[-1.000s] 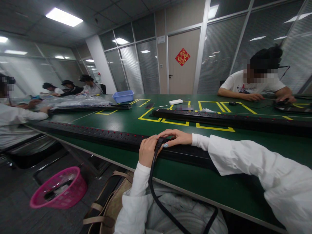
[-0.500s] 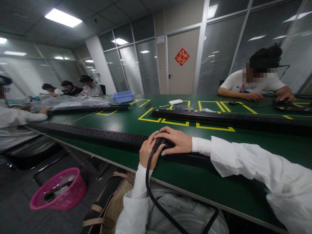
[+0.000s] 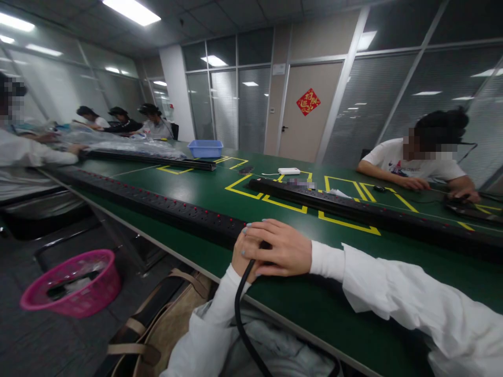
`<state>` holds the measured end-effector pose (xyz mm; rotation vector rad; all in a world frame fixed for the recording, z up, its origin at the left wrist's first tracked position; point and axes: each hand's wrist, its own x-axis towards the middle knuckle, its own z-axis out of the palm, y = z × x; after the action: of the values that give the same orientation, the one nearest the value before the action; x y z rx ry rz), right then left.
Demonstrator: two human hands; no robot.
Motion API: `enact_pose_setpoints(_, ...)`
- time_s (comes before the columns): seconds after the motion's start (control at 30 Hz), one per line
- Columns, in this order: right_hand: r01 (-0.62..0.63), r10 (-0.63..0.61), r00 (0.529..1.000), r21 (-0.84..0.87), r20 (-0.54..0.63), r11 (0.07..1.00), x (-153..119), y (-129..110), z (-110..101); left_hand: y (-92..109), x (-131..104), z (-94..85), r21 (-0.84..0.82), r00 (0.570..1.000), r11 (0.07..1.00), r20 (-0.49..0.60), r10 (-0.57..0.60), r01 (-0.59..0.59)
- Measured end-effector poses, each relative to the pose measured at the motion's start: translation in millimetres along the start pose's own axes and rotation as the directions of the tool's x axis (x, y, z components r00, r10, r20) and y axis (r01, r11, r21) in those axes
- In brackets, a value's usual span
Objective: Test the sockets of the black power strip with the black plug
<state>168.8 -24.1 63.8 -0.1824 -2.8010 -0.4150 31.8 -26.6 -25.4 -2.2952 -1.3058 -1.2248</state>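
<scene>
A long black power strip [image 3: 168,207] with a row of red dots lies along the near side of the green table. At its right end my left hand [image 3: 242,254] is closed round the black cable [image 3: 239,309], mostly covered by my other hand. My right hand [image 3: 281,246] lies over it, fingers bent round the same cable end. The plug end is hidden under the fingers. From the hands the cable hangs down over the table edge toward my lap.
Another black strip [image 3: 353,207] lies farther right, near a white device [image 3: 288,171]. A blue basket [image 3: 205,148] and plastic wrapping [image 3: 129,144] are at the back. A pink basket [image 3: 74,293] and a bag [image 3: 168,319] are below the edge. People sit left and right.
My right hand has moved over my left hand and now covers the plug end, which showed between the fingers before. The camera view has shifted and tilted.
</scene>
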Motion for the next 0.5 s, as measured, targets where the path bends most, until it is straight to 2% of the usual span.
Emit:
enact_pose_setpoints(0.17,-0.062,0.061,0.998,0.034,0.029,0.998,-1.6,2.6,0.8,-1.2,0.0,0.0,-0.087,0.996,0.994,-0.066,0.066,-0.072)
enact_pose_setpoints(0.3,-0.089,0.091,0.996,0.252,0.006,0.964,-7.2,8.1,-7.4,4.3,5.9,-6.6,-0.108,0.996,0.99,-0.012,0.092,-0.093)
enact_pose_setpoints(0.4,-0.177,0.2,0.98,0.49,0.005,0.854,-11.8,16.6,-13.4,6.7,8.1,-11.4,-0.109,0.996,0.99,0.0,0.087,-0.086)
enact_pose_setpoints(0.5,-0.283,0.374,0.928,0.67,0.009,0.687,-15.5,25.9,-13.8,7.7,7.2,-14.4,-0.102,0.997,0.992,-0.004,0.073,-0.073)
